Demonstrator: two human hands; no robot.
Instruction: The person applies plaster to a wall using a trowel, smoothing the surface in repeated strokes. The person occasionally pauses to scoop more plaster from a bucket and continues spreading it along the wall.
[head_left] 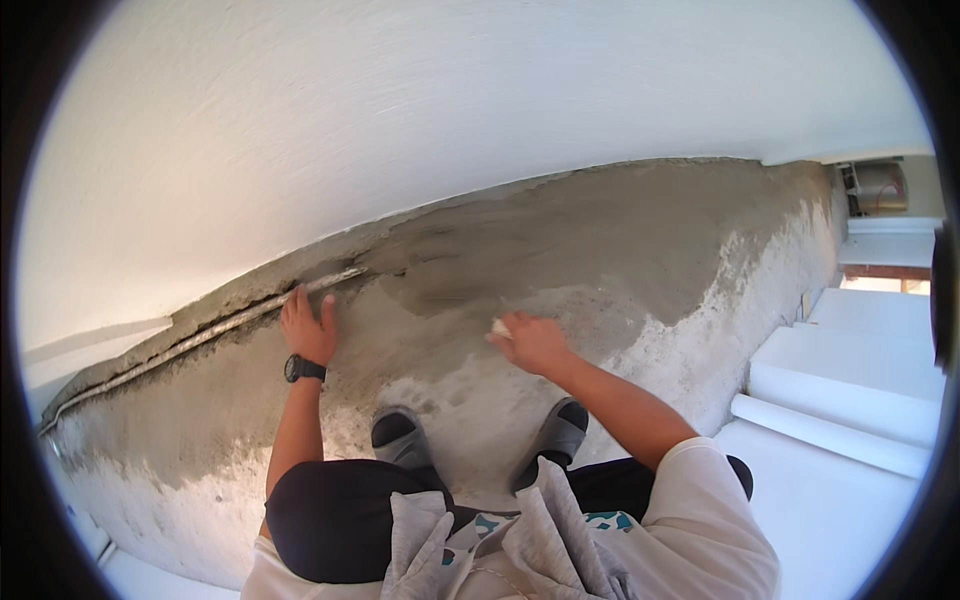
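Observed left hand (310, 335) (dark watch (303, 369) at wrist) unclenched, fingers extended at thin pipe (230, 323); cannot confirm contact. Noted right hand (532, 342) closed around small pale piece (499, 328), kind unclear, over grey cement floor (640, 230). Found pipe lying in groove along base of white wall (480, 90), right end at darker cement. Recorded grey slippers (404, 449) on floor, white steps (840, 370) at far right.

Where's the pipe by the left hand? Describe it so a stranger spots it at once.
Find the white wall across the top, then the grey cement along its foot. There the pipe runs past the left hand, long, thin and pale against that grey.
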